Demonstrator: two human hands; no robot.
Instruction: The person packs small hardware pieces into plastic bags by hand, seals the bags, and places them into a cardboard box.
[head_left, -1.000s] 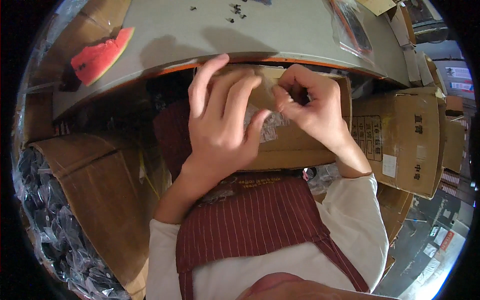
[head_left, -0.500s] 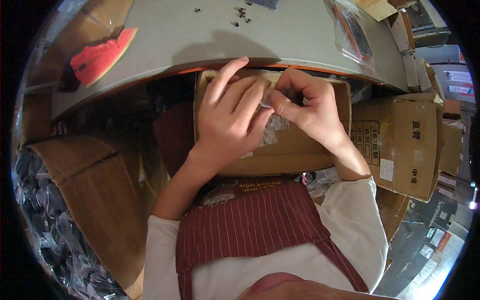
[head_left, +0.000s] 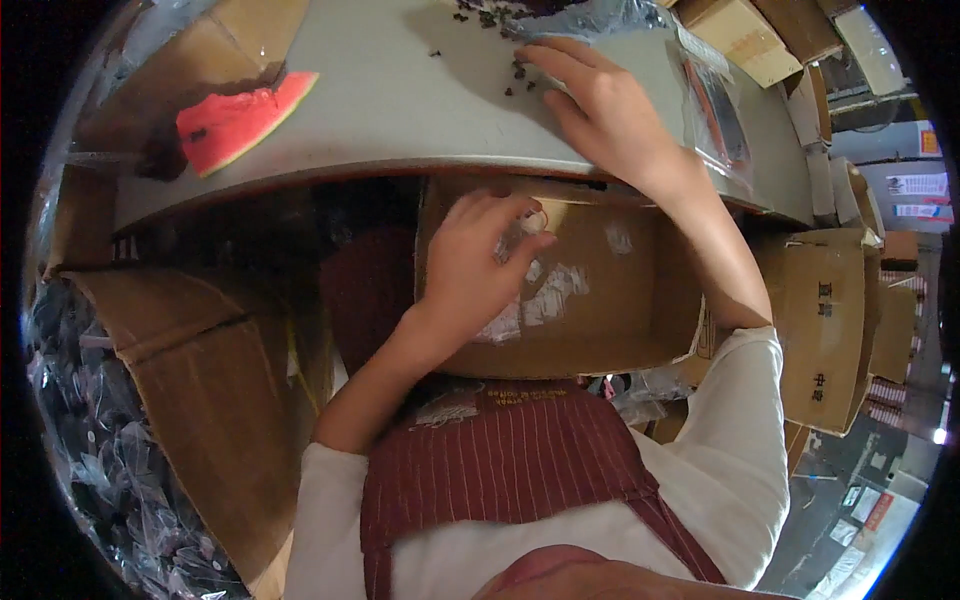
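My left hand point(head_left: 480, 245) is over the inside of an open cardboard box point(head_left: 640, 345), its thumb and fingers curled round a small clear plastic bag point(head_left: 514, 236). Part of that bag is hidden behind the fingers. My right hand point(head_left: 600, 105) reaches across the grey table, fingers stretched out and holding nothing I can see. By its fingertips lie small dark pieces point(head_left: 519, 72), too small to name for sure. Several small clear packets point(head_left: 556, 294) lie on the bottom of the box, below my left hand.
A bitten watermelon slice point(head_left: 245, 125) lies at the table's left. A clear bag with a dark and orange item point(head_left: 715, 110) is at the right. Cardboard boxes point(head_left: 815, 330) stand to the right. At lower left, a carton point(head_left: 190, 350) adjoins many plastic-wrapped dark items point(head_left: 110, 440).
My right hand has left the small bag and moved up and away over the table to the dark pieces. The left hand stays over the box, and more of its inside shows.
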